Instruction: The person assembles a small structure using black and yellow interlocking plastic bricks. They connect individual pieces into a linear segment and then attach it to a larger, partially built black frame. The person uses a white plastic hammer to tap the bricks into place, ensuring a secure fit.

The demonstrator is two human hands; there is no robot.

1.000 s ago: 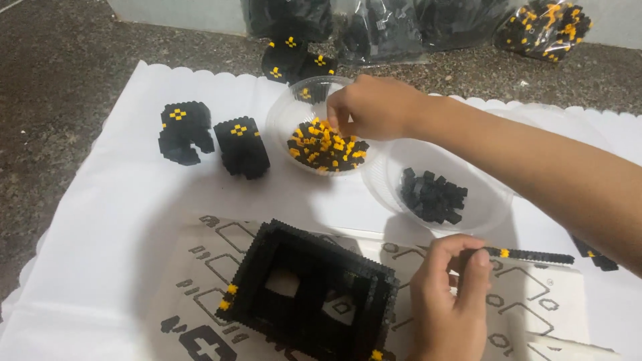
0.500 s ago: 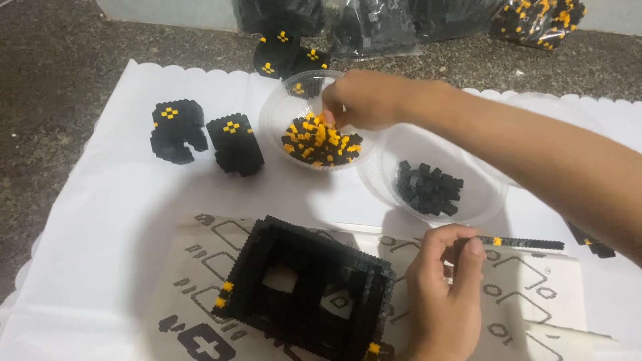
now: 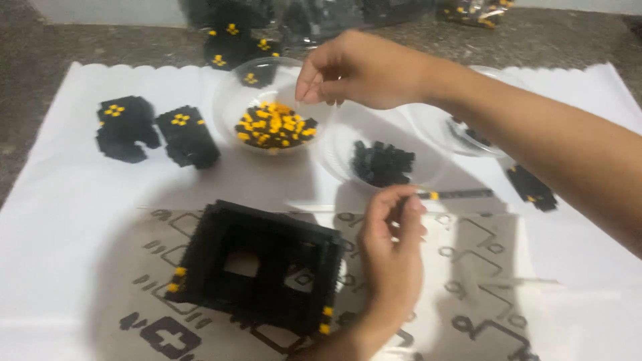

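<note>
Here my right hand (image 3: 354, 70) pinches something tiny, light and slippery above the bowl of yellow bricks (image 3: 274, 125); my left hand (image 3: 393, 257), curled loosely, touches the black brick frame (image 3: 257, 267).

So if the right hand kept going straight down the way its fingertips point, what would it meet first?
Probably the clear bowl of yellow and black bricks; the right hand hovers over its right rim, though depth is unclear.

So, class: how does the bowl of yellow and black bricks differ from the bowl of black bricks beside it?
The bowl of yellow and black bricks holds mixed colours; the bowl of black bricks holds one colour. The first sits further from the person, with the right hand above its rim; the second lies nearer the left hand. Both are clear, round, and rest on the white cloth.
</note>
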